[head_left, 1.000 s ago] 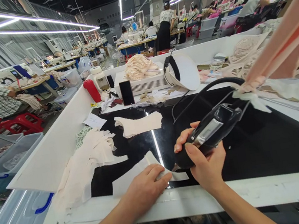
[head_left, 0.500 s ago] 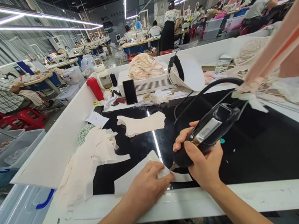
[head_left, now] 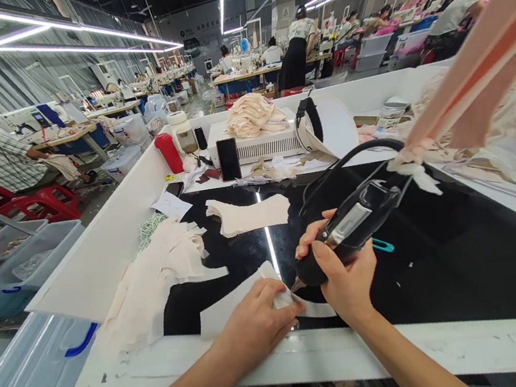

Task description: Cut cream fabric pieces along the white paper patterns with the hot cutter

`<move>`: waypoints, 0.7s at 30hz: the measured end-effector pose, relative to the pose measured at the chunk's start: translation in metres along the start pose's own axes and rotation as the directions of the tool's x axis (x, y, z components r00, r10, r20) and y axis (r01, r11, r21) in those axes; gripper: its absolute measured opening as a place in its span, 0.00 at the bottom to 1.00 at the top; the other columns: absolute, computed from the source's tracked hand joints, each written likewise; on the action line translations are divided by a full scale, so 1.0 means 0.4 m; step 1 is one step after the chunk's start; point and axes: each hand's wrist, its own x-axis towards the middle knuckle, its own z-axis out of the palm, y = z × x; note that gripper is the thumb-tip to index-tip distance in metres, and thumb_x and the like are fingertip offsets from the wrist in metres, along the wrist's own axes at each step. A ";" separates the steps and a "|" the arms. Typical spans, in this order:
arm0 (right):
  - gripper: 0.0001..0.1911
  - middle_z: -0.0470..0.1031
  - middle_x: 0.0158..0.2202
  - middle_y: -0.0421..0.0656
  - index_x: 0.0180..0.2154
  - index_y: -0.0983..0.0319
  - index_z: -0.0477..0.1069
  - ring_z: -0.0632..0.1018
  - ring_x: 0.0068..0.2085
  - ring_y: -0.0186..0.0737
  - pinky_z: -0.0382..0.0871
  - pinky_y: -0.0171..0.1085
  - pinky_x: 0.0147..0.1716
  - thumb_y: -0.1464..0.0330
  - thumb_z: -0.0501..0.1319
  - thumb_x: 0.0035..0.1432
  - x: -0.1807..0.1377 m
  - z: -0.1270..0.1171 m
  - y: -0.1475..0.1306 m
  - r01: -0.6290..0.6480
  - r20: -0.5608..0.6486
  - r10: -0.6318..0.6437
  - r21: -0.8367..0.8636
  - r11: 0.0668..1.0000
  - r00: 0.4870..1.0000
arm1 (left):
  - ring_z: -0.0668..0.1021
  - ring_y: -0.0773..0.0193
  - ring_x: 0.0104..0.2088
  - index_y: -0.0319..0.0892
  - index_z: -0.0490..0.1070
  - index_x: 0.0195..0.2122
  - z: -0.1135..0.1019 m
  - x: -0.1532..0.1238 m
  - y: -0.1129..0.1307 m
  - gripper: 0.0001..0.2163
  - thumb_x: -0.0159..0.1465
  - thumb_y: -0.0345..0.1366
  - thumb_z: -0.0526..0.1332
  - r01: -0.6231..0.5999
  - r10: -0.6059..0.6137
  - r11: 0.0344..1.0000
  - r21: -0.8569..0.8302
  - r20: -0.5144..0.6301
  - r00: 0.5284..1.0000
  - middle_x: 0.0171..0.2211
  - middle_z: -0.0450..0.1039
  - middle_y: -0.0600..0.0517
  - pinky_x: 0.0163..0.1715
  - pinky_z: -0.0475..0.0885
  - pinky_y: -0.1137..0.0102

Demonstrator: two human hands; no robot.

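My right hand is wrapped round a thick black corded hand tool, with a bare metal plate on its side. Its thin metal tip points down and left, at the edge of a folded white cloth piece. My left hand presses on this piece, fingers and thumb closed on its fold close to the tip; whether tip and cloth touch is too small to tell. A peach fabric strip is tied to the tool's rear end. Part of the cloth lies hidden under my left hand.
Cream cloth pieces lie heaped at the left, and a small stack lies behind. A teal clip rests on the black tabletop. Farther back stand a phone, a red cup and a white box.
The hand tool has moved slightly left in my right hand, and more of the teal clip shows. My left hand keeps its hold on the cloth. The whole view has shifted a little.
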 end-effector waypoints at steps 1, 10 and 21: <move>0.19 0.76 0.34 0.35 0.51 0.55 0.66 0.77 0.29 0.35 0.74 0.39 0.35 0.66 0.70 0.61 0.000 0.000 0.003 -0.006 0.002 0.006 -0.009 1.000 1.000 | 0.74 0.52 0.53 0.45 0.74 0.57 0.001 0.000 0.000 0.13 0.73 0.32 0.61 0.002 -0.002 1.000 -0.008 0.000 1.000 0.53 0.68 0.43 0.55 0.76 0.58; 0.24 0.78 0.33 0.37 0.50 0.56 0.68 0.79 0.29 0.38 0.76 0.40 0.34 0.60 0.74 0.56 0.015 -0.042 0.022 -0.083 -0.082 0.074 -0.108 0.991 0.994 | 0.77 0.54 0.52 0.49 0.73 0.56 0.064 -0.004 -0.031 0.15 0.70 0.41 0.67 -0.015 0.016 1.000 0.011 -0.089 0.996 0.54 0.71 0.45 0.53 0.78 0.63; 0.34 0.80 0.46 0.47 0.56 0.55 0.70 0.82 0.44 0.55 0.80 0.51 0.42 0.50 0.73 0.52 0.086 -0.179 0.021 -0.005 -0.159 -0.087 -0.504 0.863 0.983 | 0.80 0.60 0.51 0.43 0.78 0.44 0.096 0.077 -0.133 0.05 0.73 0.37 0.65 0.023 -0.016 0.995 0.092 -0.071 0.997 0.50 0.79 0.49 0.53 0.76 0.69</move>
